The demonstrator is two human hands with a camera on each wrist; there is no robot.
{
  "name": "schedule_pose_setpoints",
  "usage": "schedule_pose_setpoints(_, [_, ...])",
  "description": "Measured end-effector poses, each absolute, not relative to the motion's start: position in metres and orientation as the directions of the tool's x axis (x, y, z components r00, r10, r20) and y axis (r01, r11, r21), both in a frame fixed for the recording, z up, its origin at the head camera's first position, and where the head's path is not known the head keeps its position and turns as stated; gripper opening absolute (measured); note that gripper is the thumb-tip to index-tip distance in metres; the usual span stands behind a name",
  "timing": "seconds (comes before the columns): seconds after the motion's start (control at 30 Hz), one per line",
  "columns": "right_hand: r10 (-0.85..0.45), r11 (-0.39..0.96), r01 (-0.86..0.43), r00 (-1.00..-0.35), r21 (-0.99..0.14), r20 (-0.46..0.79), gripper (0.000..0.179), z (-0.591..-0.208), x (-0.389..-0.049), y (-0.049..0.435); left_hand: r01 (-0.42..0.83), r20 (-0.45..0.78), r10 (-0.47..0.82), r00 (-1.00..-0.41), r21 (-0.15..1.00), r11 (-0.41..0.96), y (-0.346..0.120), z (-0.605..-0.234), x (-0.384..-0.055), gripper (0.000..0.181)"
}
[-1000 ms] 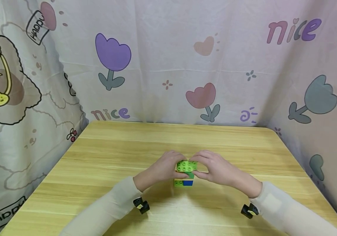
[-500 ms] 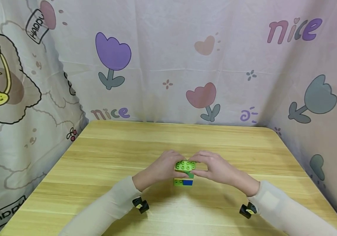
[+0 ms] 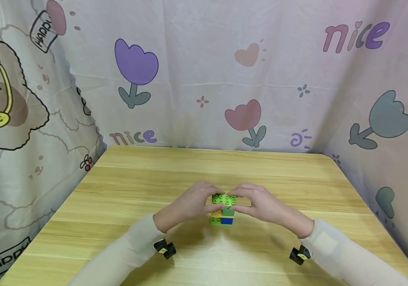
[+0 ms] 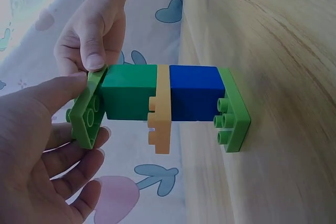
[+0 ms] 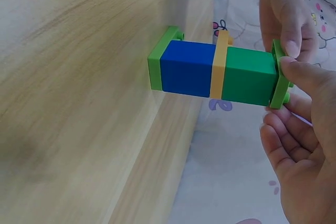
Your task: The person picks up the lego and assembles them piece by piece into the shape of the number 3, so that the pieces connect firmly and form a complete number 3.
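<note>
A stack of toy building bricks stands upright on the table. From the bottom it has a light green plate (image 4: 237, 111), a blue brick (image 4: 197, 93), an orange plate (image 4: 164, 108), a green brick (image 5: 249, 75) and another light green plate (image 3: 224, 199) on top. My left hand (image 3: 195, 201) holds the left end of that top plate, thumb on the near edge and fingers behind. At its right end, my right hand (image 3: 257, 201) pinches it between thumb and fingers. Both blocks sit toward the right half, leaving studs of the plates bare on the left.
The wooden table (image 3: 147, 174) reaches back to a hanging cloth (image 3: 197, 59) printed with flowers and words. Similar cloth hangs along the left and right sides. A small black camera (image 3: 164, 249) is strapped to the left wrist, another (image 3: 299, 255) to the right.
My left hand has shifted slightly left, its thumb lifting so that the orange plate now shows below it. The top plate moved a little left over the stack. My right hand stays almost still.
</note>
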State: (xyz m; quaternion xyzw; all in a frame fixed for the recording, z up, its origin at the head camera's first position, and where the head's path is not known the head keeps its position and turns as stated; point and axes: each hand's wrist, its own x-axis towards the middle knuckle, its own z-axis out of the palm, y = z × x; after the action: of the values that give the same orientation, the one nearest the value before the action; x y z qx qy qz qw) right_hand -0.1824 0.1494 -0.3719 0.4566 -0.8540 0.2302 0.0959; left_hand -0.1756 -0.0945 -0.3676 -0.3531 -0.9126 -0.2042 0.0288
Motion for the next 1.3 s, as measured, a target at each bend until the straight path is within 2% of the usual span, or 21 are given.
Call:
schedule_pose_setpoints(0.33, [-0.713,0.487,-0.805,-0.591,-0.340,0.378,0.035,-0.374,-0.181,0.148,0.691,0.237,0.651,-0.721,0.316,0.650,-0.098,-0.370,-0.176,0.040])
schedule_pose_setpoints(0.7, [-0.670,0.494,-0.773,-0.631,-0.398,0.391,0.035,-0.378,-0.178,0.148,0.777,0.316,0.712,-0.627,0.188,0.601,-0.099,-0.370,-0.176,0.038])
schedule_pose_setpoints(0.83, [-0.659,0.506,-0.760,-0.646,-0.407,0.385,0.036,-0.379,-0.177,0.148,0.812,0.350,0.744,-0.570,0.101,0.575,-0.100,-0.369,-0.177,0.037])
schedule_pose_setpoints(0.97, [-0.663,0.502,-0.780,-0.625,-0.375,0.412,0.034,-0.380,-0.177,0.148,0.849,0.406,0.788,-0.462,-0.055,0.526,-0.099,-0.370,-0.179,0.035])
schedule_pose_setpoints(1.07, [-0.666,0.498,-0.797,-0.604,-0.343,0.438,0.033,-0.382,-0.178,0.147,0.861,0.446,0.805,-0.393,-0.130,0.492,-0.099,-0.372,-0.181,0.034])
schedule_pose_setpoints(1.17, [-0.666,0.499,-0.805,-0.593,-0.321,0.453,0.033,-0.383,-0.178,0.146,0.867,0.474,0.801,-0.365,-0.140,0.478,-0.099,-0.375,-0.182,0.033])
schedule_pose_setpoints(1.3, [-0.664,0.501,-0.805,-0.592,-0.317,0.456,0.034,-0.383,-0.178,0.146,0.870,0.490,0.791,-0.367,-0.122,0.479,-0.100,-0.378,-0.183,0.034])
